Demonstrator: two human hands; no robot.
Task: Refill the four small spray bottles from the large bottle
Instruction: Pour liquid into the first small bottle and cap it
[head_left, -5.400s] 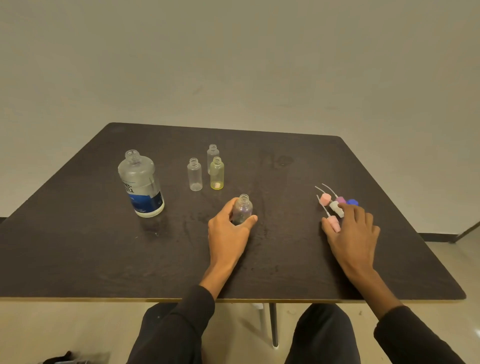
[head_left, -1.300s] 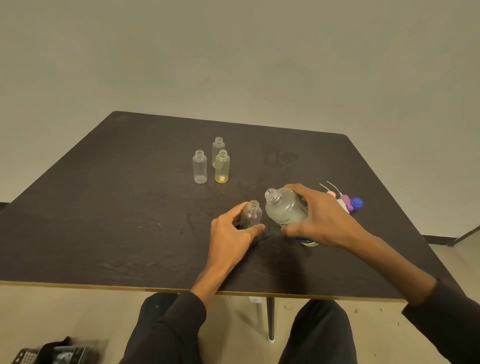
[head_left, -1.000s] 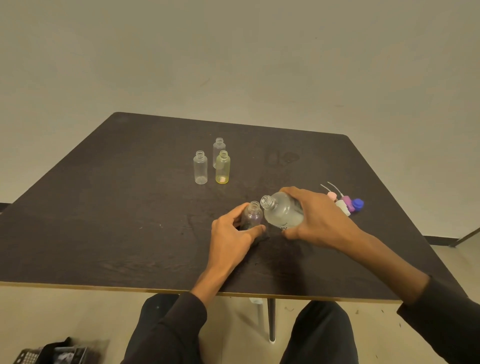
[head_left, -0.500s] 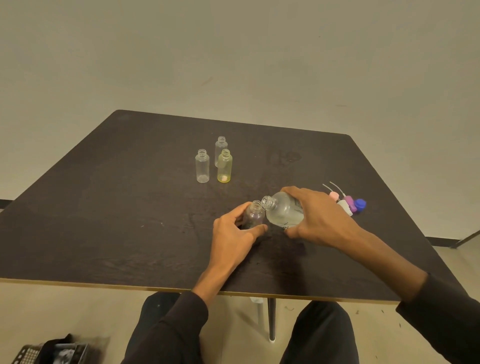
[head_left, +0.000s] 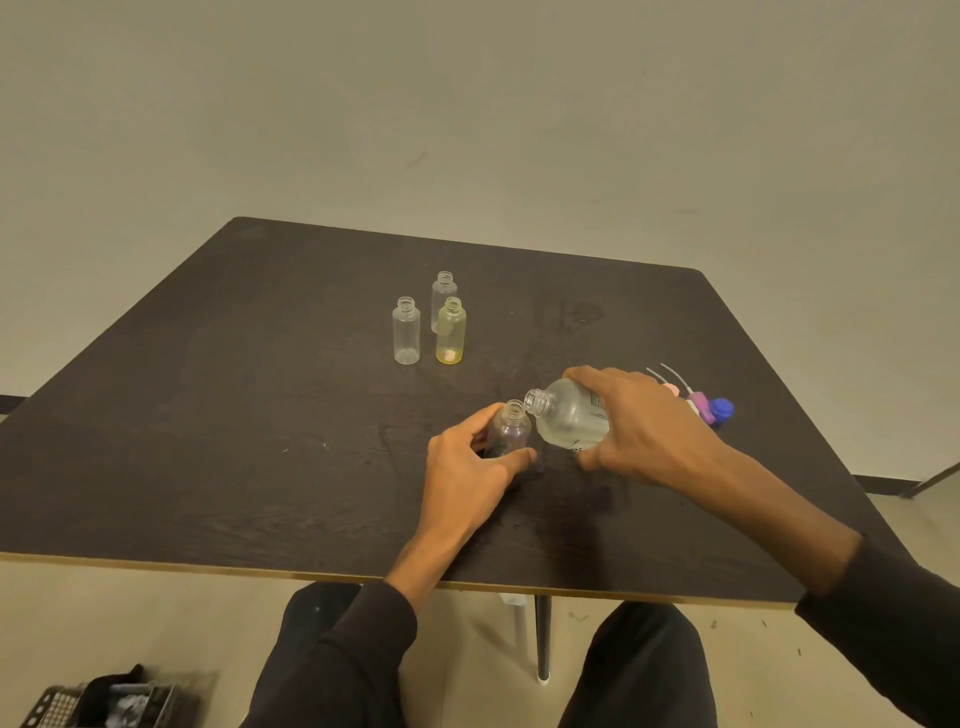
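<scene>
My left hand (head_left: 470, 467) grips a small clear bottle (head_left: 511, 431) that stands upright and uncapped on the dark table (head_left: 208, 441). My right hand (head_left: 649, 431) holds the large clear bottle (head_left: 569, 418) tilted left, its open mouth right above the small bottle's neck. Three more small uncapped bottles stand farther back: a clear one (head_left: 406, 331), a yellow-tinted one (head_left: 451, 331) and another clear one (head_left: 443, 293) behind it.
Spray caps with thin tubes, pink, purple and white (head_left: 693, 400), and a blue cap (head_left: 721, 409) lie at the right behind my right hand. A dark basket (head_left: 104, 704) sits on the floor at the lower left. My knees are under the table's near edge.
The large bottle went from the left of the table into my right hand. Over the last second it tipped further left and closer, until its mouth met the small bottle's neck.
</scene>
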